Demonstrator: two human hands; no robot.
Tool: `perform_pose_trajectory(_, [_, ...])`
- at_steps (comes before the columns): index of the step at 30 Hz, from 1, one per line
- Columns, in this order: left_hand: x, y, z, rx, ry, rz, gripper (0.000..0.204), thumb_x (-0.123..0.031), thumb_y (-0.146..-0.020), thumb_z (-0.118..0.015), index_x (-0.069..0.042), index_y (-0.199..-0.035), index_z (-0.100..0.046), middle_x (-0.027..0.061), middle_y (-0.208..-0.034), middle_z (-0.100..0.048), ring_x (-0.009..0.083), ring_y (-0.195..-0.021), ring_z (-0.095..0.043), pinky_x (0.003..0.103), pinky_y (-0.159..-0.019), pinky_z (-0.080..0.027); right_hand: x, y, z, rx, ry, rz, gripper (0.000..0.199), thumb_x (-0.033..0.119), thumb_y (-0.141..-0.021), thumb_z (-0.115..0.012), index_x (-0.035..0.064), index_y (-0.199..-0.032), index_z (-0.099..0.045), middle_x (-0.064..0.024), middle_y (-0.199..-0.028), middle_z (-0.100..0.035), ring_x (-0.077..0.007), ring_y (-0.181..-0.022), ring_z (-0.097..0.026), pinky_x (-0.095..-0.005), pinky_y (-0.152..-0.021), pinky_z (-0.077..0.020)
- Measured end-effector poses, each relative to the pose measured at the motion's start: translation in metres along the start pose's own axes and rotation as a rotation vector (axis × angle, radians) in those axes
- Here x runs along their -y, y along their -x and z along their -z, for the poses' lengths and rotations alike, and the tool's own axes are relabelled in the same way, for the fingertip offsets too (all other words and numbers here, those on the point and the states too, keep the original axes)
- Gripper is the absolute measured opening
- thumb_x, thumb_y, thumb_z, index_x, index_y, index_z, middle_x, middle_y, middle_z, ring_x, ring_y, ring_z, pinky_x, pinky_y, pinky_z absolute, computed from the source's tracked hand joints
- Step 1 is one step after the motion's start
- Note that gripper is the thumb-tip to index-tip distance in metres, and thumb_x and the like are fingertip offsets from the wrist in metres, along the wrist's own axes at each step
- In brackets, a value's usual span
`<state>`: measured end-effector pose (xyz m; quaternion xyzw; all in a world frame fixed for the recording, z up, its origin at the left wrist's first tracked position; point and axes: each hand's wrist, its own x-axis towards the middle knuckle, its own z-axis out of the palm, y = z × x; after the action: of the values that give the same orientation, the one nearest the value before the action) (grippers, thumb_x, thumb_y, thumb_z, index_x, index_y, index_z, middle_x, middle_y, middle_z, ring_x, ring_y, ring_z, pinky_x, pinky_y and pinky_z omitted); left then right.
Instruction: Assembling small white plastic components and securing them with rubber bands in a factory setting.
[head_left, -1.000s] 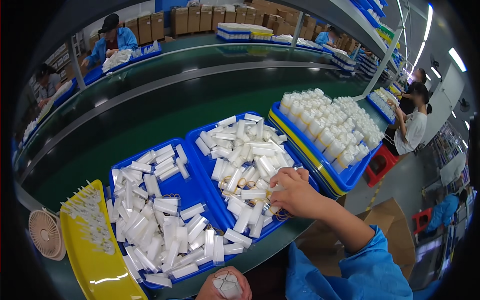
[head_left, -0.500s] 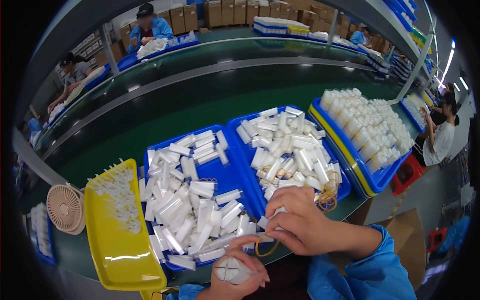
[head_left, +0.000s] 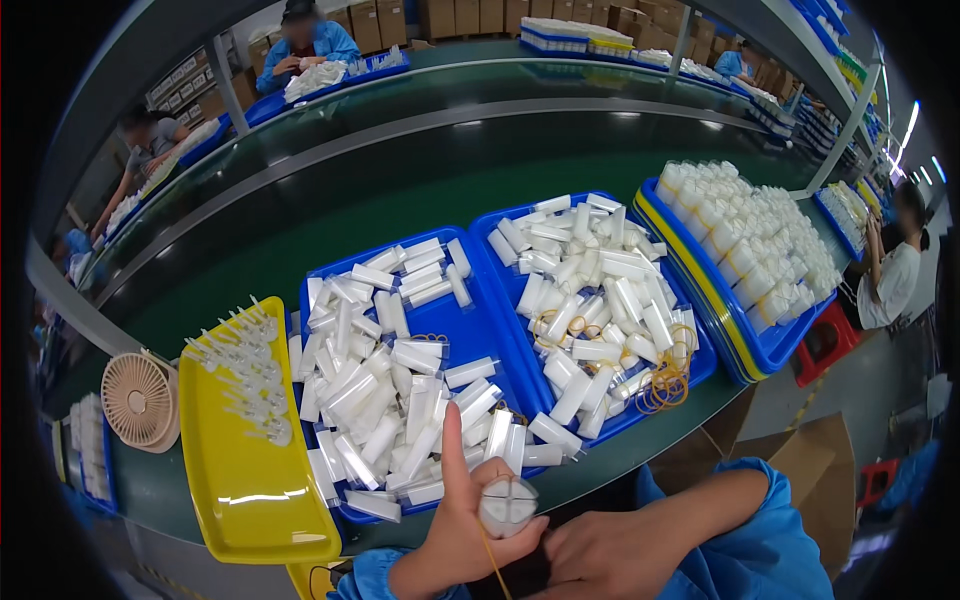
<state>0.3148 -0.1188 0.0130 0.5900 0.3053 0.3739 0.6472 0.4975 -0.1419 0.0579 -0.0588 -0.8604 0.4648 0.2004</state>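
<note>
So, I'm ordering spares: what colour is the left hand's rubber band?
Yellow-orange rubber band, best in head view.

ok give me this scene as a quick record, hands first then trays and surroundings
left hand: holds white four-part bundle
yellow band: runs down from bundle
right hand: near the band, grip unclear
two blue trays: loose white pieces
yellow tray: small clear parts
tray stack: rows of white bundles
far left: beige fan

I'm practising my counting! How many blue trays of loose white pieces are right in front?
2. The left blue tray is beside the yellow tray; the right blue tray is beside the tray stack. More could be hidden underneath.
</note>
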Motion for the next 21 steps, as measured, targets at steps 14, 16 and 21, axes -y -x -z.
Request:
perform_pose_trajectory(14, [0.007, 0.009, -0.039, 0.038, -0.873, -0.153, 0.040, -0.015, -0.067, -0.073, 0.000, -0.095, -0.049, 0.0180, -0.083, -0.049, 0.0373, -0.072, -0.052, 0.044, -0.059, -0.042, 0.002, 0.045, -0.024, -0.767, -0.264, -0.546, 0.022, 0.011, -0.074, -0.070, 0.0068, -0.095, -0.065, -0.0101, -0.083, -0.065, -0.0246, -0.070, -0.063, -0.0292, -0.056, -0.0500])
perform_pose_trajectory(16, [0.022, 0.013, -0.044, 0.042, -0.957, -0.298, 0.039, -0.015, -0.068, -0.071, 0.000, -0.096, -0.048, 0.0182, -0.083, -0.050, 0.0378, -0.074, -0.053, 0.045, -0.061, -0.042, 0.001, 0.049, -0.030, -0.809, 0.015, -0.522, 0.027, 0.011, -0.070, -0.071, 0.0065, -0.095, -0.064, -0.0104, -0.082, -0.063, -0.0251, -0.069, -0.063, -0.0298, -0.057, -0.0503])
perform_pose_trajectory(21, [0.028, 0.010, -0.047, 0.138, -0.901, -0.545, 0.071, -0.014, -0.068, -0.072, -0.006, -0.127, -0.033, 0.0182, -0.092, -0.051, 0.0407, -0.078, -0.050, 0.051, -0.068, -0.043, 0.003, 0.049, -0.047, -0.956, 0.384, -0.399, 0.031, 0.011, -0.064, -0.070, 0.0048, -0.093, -0.062, -0.0102, -0.084, -0.059, -0.0269, -0.066, -0.061, -0.0324, -0.056, -0.0511])
